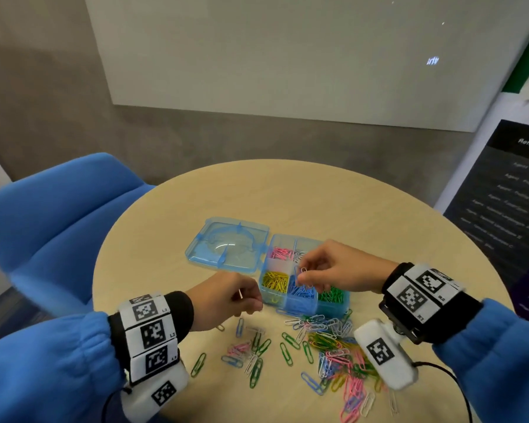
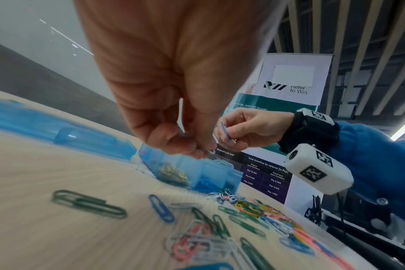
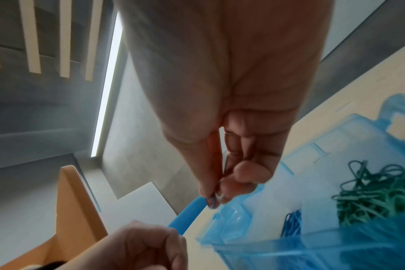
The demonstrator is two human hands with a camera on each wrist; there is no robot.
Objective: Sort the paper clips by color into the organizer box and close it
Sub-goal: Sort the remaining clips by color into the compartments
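Note:
The translucent blue organizer box (image 1: 344, 308) stands on the round table with its lid (image 1: 226, 245) folded open to the left. Its compartments hold pink clips (image 1: 280, 253), yellow clips (image 1: 275, 282), blue clips (image 1: 303, 293) and green clips (image 1: 330, 296). My right hand (image 1: 301, 274) hovers over the blue compartment and pinches a blue paper clip (image 2: 225, 131), with a white one beside it in the right wrist view. My left hand (image 1: 255, 303) is just left of the box, low over the table, pinching a white paper clip (image 2: 212, 151). A loose mixed pile of clips (image 1: 333, 346) lies in front of the box.
The table (image 1: 287, 193) is light wood, its edge curving close behind the box. Scattered green, blue and pink clips (image 1: 251, 352) lie below my left hand. A blue chair (image 1: 58, 224) stands at the left, a dark printed banner (image 1: 501, 193) at the right.

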